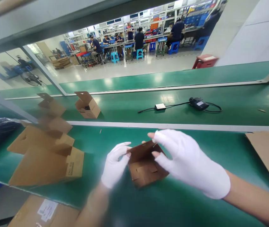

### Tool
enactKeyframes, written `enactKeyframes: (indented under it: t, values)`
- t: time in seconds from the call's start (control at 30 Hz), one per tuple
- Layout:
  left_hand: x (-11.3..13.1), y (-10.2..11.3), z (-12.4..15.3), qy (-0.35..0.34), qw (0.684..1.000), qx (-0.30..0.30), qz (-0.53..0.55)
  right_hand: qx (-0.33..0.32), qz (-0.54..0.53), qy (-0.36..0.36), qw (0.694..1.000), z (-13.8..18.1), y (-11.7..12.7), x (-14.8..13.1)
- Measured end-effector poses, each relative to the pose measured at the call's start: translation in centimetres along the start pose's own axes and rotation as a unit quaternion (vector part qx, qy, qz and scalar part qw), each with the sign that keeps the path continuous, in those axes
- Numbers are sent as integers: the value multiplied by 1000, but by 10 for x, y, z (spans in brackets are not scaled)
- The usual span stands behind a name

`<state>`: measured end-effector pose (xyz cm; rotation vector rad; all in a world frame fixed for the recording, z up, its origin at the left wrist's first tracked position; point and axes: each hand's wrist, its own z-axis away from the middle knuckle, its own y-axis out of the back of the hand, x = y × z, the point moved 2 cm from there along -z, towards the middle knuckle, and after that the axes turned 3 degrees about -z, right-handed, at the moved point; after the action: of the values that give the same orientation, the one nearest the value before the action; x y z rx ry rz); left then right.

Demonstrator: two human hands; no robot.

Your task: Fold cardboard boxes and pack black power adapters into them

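Grip: left hand (114,165) and right hand (188,162), both in white gloves, pinch opposite sides of a small brown carton (144,164) | Carton: open, tilted, just above the green counter (172,201) | Left: stack of flat cartons (45,157) | Beyond: open box (87,105) and black adapter with cable (198,103) on the conveyor belt (129,108).

head-worn view, looking forward and down, close over the green workbench (196,192), factory floor beyond
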<state>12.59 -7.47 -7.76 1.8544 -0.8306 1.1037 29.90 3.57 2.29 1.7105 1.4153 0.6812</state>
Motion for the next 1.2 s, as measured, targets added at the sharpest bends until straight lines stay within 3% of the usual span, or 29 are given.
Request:
enactKeyframes:
  t: [0.1,0.17,0.3,0.4,0.53,0.7,0.83,1.0,1.1,1.2]
  values:
    - [-16,15,-14,65,997,32,14,29,57,-46,997,-11,-1,44]
    - [-27,27,-20,97,994,50,20,7,106,-112,988,-10,-6,86]
    - [-46,53,-27,122,987,100,45,-151,156,-300,929,12,-26,187]
    - [-49,64,-31,75,991,110,-6,-223,148,-391,881,32,-37,249]
    - [-31,67,-39,-7,987,86,-132,-210,123,-450,859,45,-56,303]
    - [-1,62,-64,-168,912,2,-375,-164,133,-559,801,41,-101,354]
    - [17,52,-85,-261,850,5,-458,-149,44,-553,819,37,-112,362]
    - [11,50,-86,-252,826,19,-504,-112,-92,-560,816,33,-94,334]
    - [3,55,-80,-229,829,26,-509,-67,-206,-588,780,39,-79,301]
    - [2,59,-80,-167,845,24,-507,15,-363,-608,705,60,-49,269]
